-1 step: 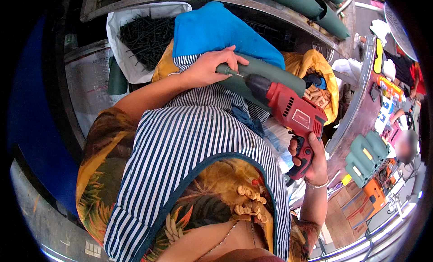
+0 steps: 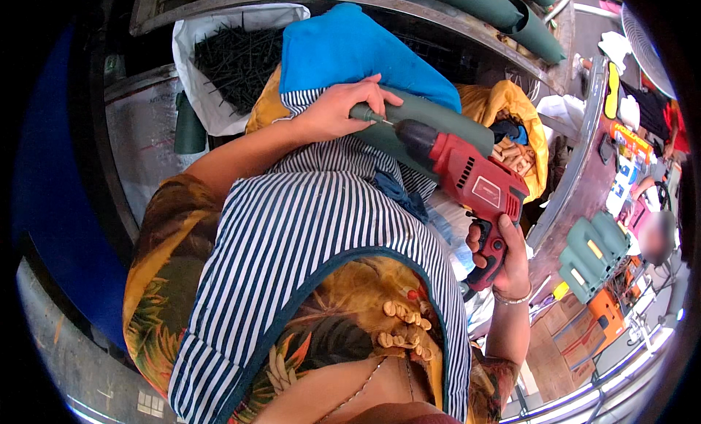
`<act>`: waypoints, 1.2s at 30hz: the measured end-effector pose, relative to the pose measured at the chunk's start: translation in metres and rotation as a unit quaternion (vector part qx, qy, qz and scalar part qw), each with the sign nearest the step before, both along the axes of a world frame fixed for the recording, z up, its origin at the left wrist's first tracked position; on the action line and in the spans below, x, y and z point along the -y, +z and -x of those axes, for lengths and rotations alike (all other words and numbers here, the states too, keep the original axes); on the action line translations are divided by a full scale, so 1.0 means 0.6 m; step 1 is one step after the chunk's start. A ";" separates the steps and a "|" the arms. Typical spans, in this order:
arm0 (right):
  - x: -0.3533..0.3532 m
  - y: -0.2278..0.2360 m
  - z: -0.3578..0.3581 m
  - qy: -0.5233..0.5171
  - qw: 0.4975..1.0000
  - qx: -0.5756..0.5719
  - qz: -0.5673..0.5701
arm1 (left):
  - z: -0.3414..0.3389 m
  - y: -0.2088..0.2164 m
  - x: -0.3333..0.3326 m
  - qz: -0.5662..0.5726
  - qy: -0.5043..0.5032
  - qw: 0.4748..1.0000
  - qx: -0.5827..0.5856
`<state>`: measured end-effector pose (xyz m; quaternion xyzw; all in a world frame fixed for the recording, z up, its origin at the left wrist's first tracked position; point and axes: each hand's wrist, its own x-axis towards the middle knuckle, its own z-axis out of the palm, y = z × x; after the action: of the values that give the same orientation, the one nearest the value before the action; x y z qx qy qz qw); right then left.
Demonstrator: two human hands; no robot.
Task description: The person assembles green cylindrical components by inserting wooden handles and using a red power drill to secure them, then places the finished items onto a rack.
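My right hand is closed round the handle of a red power drill with a black chuck. The drill points left and slightly up, and its thin metal bit meets the tip of a small tapered green piece. Bent over that piece, my left hand has its fingers closed on it and rests against a large dark green tube. The tube lies across my lap, partly under a blue cloth. The rest of the small piece is hidden in my left palm.
A white sack of thin dark sticks stands at upper left. Right of the tube, a yellow bag holds tan cork-like pieces. More green tubes lie on a metal-edged bench and a right-hand table.
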<state>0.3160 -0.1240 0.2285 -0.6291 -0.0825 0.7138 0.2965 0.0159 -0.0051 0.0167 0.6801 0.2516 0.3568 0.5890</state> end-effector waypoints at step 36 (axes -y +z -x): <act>0.152 -0.503 -0.216 -0.580 0.703 -0.186 -0.366 | 0.049 0.176 -0.041 -0.244 0.082 0.933 -0.251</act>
<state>0.4454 -0.2152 -0.0733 -0.2493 0.1011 0.4166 0.8684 -0.0133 0.0198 0.1226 0.8475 0.3513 0.2714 0.2912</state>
